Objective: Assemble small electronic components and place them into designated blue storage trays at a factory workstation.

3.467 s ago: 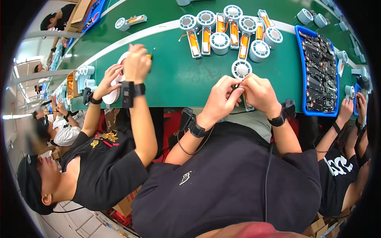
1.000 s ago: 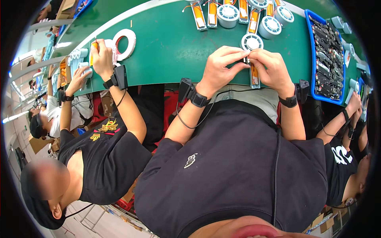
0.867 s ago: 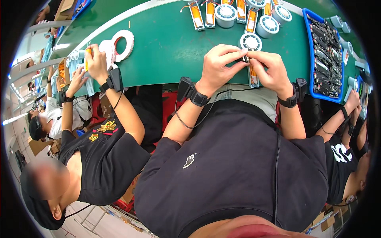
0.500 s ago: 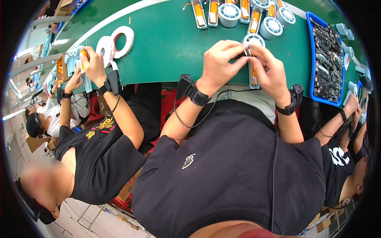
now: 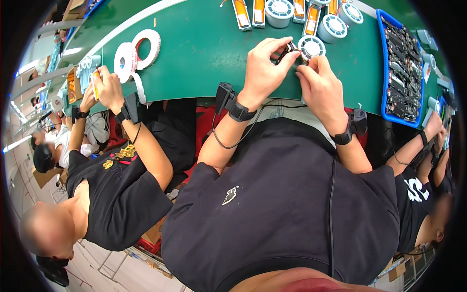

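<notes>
Both hands at round pale-blue unit [image 5: 312, 47], left one pinching small black part [image 5: 285, 53].
Left hand [image 5: 266, 73]: left of round unit and nearer the body, forearm slanting up and rightward, thumb and fingers closing on small black part, which sits tilted just left of round unit. Right hand [image 5: 322, 92]: on round unit's near side, forearm slanting up and leftward, fingers curled, thumb by index; cannot tell if fingertips grip anything. Orange-topped units [image 5: 242, 13] beyond round unit, to its left; blue tray [image 5: 386, 73] well right; white tape roll [image 5: 155, 46] well left.
</notes>
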`<state>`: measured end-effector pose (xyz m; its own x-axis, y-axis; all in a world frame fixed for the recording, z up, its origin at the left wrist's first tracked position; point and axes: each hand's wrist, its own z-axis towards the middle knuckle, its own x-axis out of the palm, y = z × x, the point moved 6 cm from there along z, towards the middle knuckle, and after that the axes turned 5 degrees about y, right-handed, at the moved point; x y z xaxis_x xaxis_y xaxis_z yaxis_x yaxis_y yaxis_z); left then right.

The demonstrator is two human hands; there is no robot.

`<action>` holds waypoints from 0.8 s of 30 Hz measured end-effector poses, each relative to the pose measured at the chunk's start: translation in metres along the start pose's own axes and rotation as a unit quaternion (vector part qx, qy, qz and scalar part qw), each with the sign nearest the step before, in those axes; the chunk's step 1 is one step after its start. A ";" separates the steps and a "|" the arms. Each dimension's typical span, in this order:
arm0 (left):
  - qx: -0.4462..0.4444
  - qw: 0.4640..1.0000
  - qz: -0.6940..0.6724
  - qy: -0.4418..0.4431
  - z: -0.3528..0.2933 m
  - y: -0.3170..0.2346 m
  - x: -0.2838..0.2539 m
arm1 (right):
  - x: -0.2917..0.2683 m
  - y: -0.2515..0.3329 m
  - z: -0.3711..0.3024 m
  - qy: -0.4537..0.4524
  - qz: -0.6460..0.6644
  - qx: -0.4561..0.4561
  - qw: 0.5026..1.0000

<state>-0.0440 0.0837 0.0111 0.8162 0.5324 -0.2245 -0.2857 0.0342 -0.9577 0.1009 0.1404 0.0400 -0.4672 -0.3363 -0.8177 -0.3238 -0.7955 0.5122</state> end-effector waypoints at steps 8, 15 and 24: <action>0.136 0.980 0.082 0.119 -0.006 -0.010 -0.010 | -0.006 -0.030 -0.009 -0.004 0.167 0.044 0.985; 0.147 0.963 0.101 0.201 -0.028 -0.024 0.004 | 0.003 -0.049 -0.008 0.021 0.390 0.123 0.912; 0.083 0.986 -0.014 0.144 -0.035 -0.013 0.002 | 0.000 -0.033 -0.006 0.027 0.295 0.060 0.953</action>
<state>-0.0208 0.0549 0.0168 0.9270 0.2679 -0.2624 -0.3193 0.1971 -0.9269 0.1161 0.1641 0.0211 -0.5547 -0.7359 -0.3882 -0.1117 -0.3965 0.9112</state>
